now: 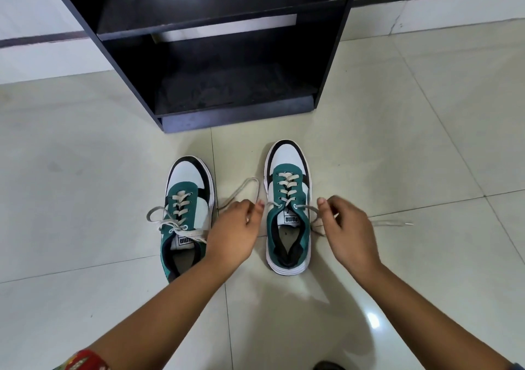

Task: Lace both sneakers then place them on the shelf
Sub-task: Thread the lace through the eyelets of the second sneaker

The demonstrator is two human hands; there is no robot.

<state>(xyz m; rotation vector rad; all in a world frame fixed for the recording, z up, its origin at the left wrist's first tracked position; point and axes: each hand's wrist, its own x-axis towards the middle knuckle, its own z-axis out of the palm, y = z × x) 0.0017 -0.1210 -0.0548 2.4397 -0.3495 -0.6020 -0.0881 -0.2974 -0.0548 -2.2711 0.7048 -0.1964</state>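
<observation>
In the head view, the floor [85, 171] was made of big pale shiny tiles with thin dark lines between them. A white wall [42, 14] with a dark stripe stood at the back. A black shelf [335, 57] stood on the floor against that wall. Its boards looked dusty and nothing sat on them.

Two green, white and black sneakers stood on the floor just in front of the shelf, toes pointing at it. The left sneaker [186, 199] was laced and its lace was tied in a loose bow. The right sneaker [288, 188] was laced up, but its lace ends were loose.

The left hand [237, 230] was beside the right sneaker, with its fingers closed on one gray lace end [244, 188], which made a loop over the floor. The right hand [348, 230] was on the other side, with its fingers pinched on the other lace end [389, 223], which trailed across the tiles.

The left arm hid the heel of the left sneaker. The top of the shelf was cut off. A red band [85, 361] at the left wrist and a dark thing [326, 366] at the bottom edge were cut off and hard to make out.
</observation>
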